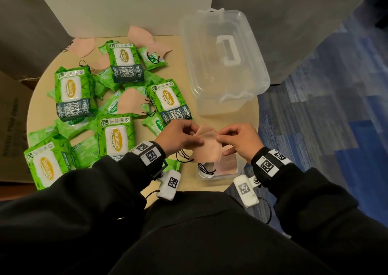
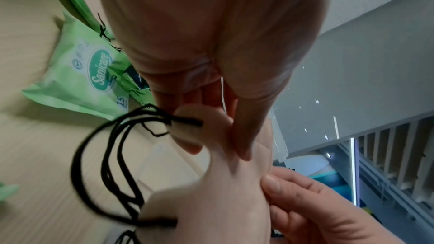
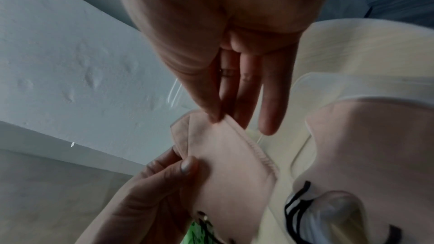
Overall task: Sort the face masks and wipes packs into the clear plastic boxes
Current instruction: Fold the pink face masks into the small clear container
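Both hands hold one pink face mask point(image 1: 208, 146) just above the table's near edge. My left hand point(image 1: 190, 135) pinches its left part, my right hand point(image 1: 223, 136) pinches its top right edge. The left wrist view shows my left hand point(image 2: 237, 136) gripping the mask point(image 2: 223, 198), black ear loops point(image 2: 110, 157) dangling. In the right wrist view my right hand point(image 3: 218, 116) nips the mask's point(image 3: 232, 166) stitched rim between thumb and forefinger. Directly below sits a small clear box point(image 1: 239, 170) holding several masks. Green wipes packs point(image 1: 73, 94) and loose masks point(image 1: 131, 102) cover the table.
A large clear box point(image 1: 231, 104) with its lid point(image 1: 220, 50) laid on top stands at the back right of the round table point(image 1: 184, 64). A cardboard box point(image 1: 12, 123) is on the left; blue carpet point(image 1: 325, 117) lies to the right.
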{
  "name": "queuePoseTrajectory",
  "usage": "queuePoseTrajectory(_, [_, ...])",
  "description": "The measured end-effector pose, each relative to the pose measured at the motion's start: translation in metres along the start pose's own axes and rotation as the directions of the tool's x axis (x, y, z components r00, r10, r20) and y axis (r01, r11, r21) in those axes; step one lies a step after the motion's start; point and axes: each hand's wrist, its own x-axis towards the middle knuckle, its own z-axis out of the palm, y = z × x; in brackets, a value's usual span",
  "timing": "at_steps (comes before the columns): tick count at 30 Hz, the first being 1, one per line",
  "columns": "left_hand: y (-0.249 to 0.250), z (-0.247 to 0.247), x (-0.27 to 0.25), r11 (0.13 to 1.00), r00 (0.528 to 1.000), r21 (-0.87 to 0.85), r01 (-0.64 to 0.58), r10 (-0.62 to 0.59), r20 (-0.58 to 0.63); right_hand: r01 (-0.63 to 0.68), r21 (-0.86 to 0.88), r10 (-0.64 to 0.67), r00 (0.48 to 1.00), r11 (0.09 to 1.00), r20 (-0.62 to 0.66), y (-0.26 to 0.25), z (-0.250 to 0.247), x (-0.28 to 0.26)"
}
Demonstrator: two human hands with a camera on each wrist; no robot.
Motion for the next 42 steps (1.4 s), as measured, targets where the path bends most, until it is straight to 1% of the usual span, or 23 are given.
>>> queuePoseTrajectory(3, [-0.001, 0.007, 0.003, 0.990, 0.999, 0.138, 0.009, -0.015, 0.039, -0.059, -0.034, 0.057, 0.997, 0.998, -0.043, 0.011, -0.017, 0.000])
queuePoseTrajectory(6, [-0.003, 0.015, -0.001, 0.950, 0.994, 0.312, -0.028, -0.006, 0.107, -0.112, -0.052, 0.107, 0.990, 0.992, -0.089, 0.020, -0.031, -0.001])
queuePoseTrajectory(9, [-0.006, 0.026, -0.003, 0.913, 0.986, 0.406, -0.033, -0.037, 0.164, -0.173, -0.056, 0.170, 0.984, 0.983, -0.055, 0.025, -0.040, -0.002])
queuePoseTrajectory(12, [-0.008, 0.037, -0.001, 0.836, 0.985, 0.549, -0.015, -0.083, 0.153, -0.215, -0.023, 0.215, 0.977, 0.976, -0.004, 0.026, -0.043, -0.005])
queuePoseTrajectory(14, [-0.009, 0.040, 0.000, 0.803, 0.982, 0.596, 0.001, -0.112, 0.149, -0.221, -0.005, 0.221, 0.975, 0.975, 0.002, 0.025, -0.047, -0.006])
queuePoseTrajectory(15, [-0.009, 0.041, 0.000, 0.802, 0.982, 0.597, 0.011, -0.121, 0.144, -0.226, 0.000, 0.226, 0.974, 0.974, -0.008, 0.025, -0.049, -0.007])
queuePoseTrajectory(19, [-0.007, 0.038, 0.001, 0.830, 0.991, 0.558, 0.014, -0.085, 0.102, -0.255, -0.027, 0.253, 0.965, 0.967, -0.063, 0.030, -0.059, -0.005])
queuePoseTrajectory(22, [-0.004, 0.033, -0.003, 0.851, 0.996, 0.525, 0.020, -0.064, 0.067, -0.270, -0.110, 0.258, 0.960, 0.957, -0.113, 0.037, -0.057, -0.002])
queuePoseTrajectory(26, [-0.004, 0.035, -0.010, 0.896, 0.994, 0.442, 0.054, -0.091, 0.065, -0.286, -0.254, 0.256, 0.956, 0.924, -0.146, 0.039, -0.049, 0.001])
queuePoseTrajectory(31, [-0.008, 0.048, -0.014, 0.904, 0.986, 0.408, 0.132, -0.163, 0.044, -0.288, -0.428, 0.227, 0.955, 0.857, -0.190, 0.040, -0.039, 0.006])
queuePoseTrajectory(34, [-0.013, 0.053, -0.011, 0.903, 0.979, 0.395, 0.169, -0.199, 0.035, -0.248, -0.511, 0.187, 0.968, 0.823, -0.169, 0.039, -0.038, 0.009])
queuePoseTrajectory(39, [-0.017, 0.057, -0.006, 0.882, 0.979, 0.439, 0.172, -0.202, 0.023, -0.195, -0.682, 0.148, 0.981, 0.705, -0.127, 0.036, -0.034, 0.012])
queuePoseTrajectory(42, [-0.017, 0.058, -0.005, 0.874, 0.977, 0.452, 0.181, -0.211, 0.018, -0.186, -0.728, 0.129, 0.982, 0.660, -0.134, 0.035, -0.033, 0.013])
